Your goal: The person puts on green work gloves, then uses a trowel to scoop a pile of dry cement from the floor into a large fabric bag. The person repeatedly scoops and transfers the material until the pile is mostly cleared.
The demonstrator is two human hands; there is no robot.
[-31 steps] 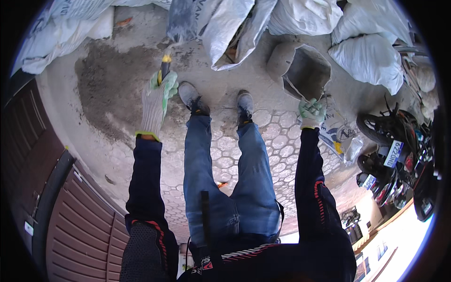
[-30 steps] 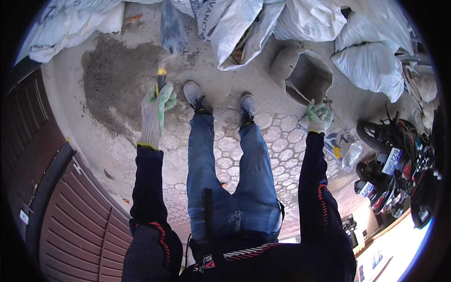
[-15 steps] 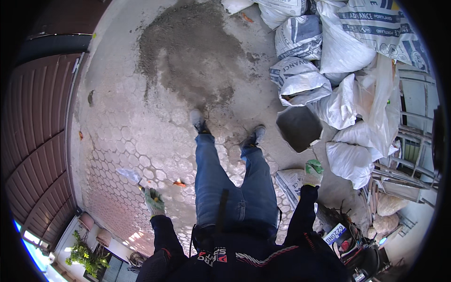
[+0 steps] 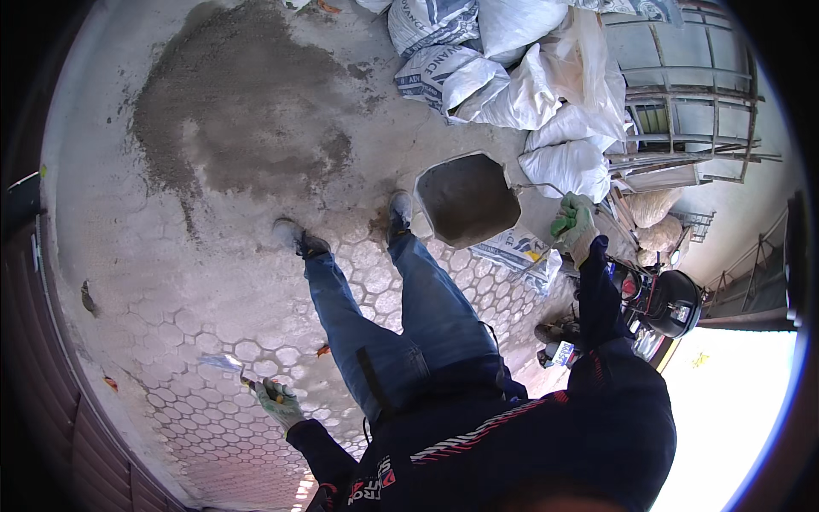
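My left hand (image 4: 275, 399), in a green-and-grey glove, grips a trowel with a yellow-and-black handle; its metal blade (image 4: 220, 363) points left over the pavers. My right hand (image 4: 572, 224), gloved alike, is closed on the wire handle of a grey, angular bucket (image 4: 467, 198) with a dark grey, dusty interior. The bucket is right of my feet; whether it rests on the ground or hangs is unclear. Under it, toward my right hand, lies a flattened printed sack (image 4: 512, 258).
Filled white sacks (image 4: 563, 166) are piled at top right beside a metal grille (image 4: 674, 98) and bundled scrap (image 4: 657, 230). A dark damp patch (image 4: 230, 102) marks the concrete. Parked motorcycles (image 4: 670, 303) stand at right; a brown gate (image 4: 51, 341) runs along the left.
The view and my body have turned. My left hand has swung down and left with the trowel, whose blade now points sideways. My right hand still grips the bucket's handle.
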